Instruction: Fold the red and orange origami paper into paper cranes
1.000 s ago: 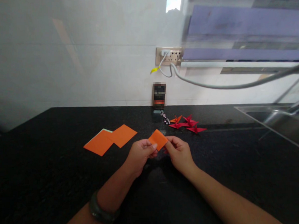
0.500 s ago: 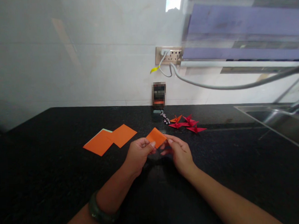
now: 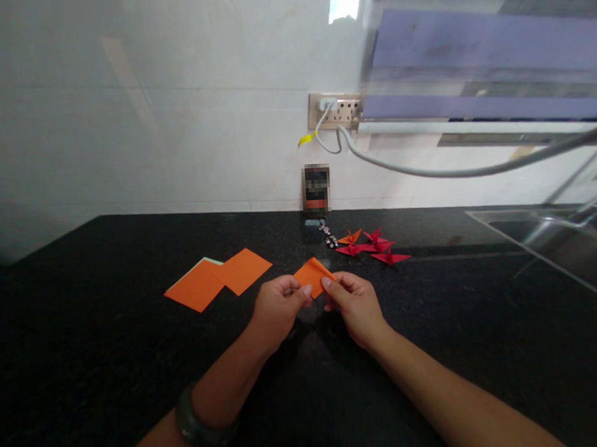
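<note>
A small folded square of orange origami paper (image 3: pixel 311 276) is held between my two hands above the dark countertop. My left hand (image 3: pixel 283 304) pinches its left corner, thumb on top. With thumb and fingers, my right hand (image 3: pixel 355 304) grips the right corner, where the upper right edge is turned up. To the left lie orange paper sheets (image 3: pixel 194 289), partly overlapping another orange square (image 3: pixel 245 269), with a pale green edge showing underneath. Beyond my right hand sit several folded paper cranes, red ones (image 3: pixel 390 257) and an orange one (image 3: pixel 351 238).
A phone-like object (image 3: pixel 316 188), blurred out, leans on the tiled wall with a beaded strap (image 3: pixel 329 236) before it. Above are a wall socket (image 3: pixel 333 111) and a grey cable (image 3: pixel 426 172). A sink (image 3: pixel 579 235) is set in the black countertop (image 3: pixel 110 367) at right.
My right thumb has come down onto the paper's right corner, and its right edge now lifts in a fold. The left hand keeps its hold.
</note>
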The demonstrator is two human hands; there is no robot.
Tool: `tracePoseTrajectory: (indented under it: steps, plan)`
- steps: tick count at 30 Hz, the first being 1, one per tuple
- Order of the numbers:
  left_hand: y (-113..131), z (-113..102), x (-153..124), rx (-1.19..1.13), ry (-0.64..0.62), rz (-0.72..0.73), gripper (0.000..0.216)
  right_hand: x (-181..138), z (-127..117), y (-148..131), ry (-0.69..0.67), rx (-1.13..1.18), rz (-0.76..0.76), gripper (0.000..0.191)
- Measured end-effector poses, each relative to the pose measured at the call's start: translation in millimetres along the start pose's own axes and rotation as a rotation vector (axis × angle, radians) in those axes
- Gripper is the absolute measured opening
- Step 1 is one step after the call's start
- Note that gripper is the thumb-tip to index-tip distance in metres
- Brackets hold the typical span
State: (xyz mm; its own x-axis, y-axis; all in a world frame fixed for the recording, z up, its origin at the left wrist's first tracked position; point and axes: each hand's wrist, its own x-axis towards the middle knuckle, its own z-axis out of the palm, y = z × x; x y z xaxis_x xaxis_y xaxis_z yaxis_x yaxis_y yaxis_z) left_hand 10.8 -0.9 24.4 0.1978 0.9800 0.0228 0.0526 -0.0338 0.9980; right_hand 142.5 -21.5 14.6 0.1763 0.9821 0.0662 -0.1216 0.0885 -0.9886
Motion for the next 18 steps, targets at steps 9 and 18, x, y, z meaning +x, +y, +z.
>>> tracePoseTrajectory:
  steps: [9,18]
  plan:
    - [4.6,0.4,-2.1,-0.047,0.010,-0.015,0.018,0.5,-3.0,8.0,0.008,0.033,-0.011,0.026]
    - [3.6,0.1,-0.7,-0.006,0.002,-0.026,0.017,4.6,-2.9,6.8,-0.003,0.204,0.056,0.022]
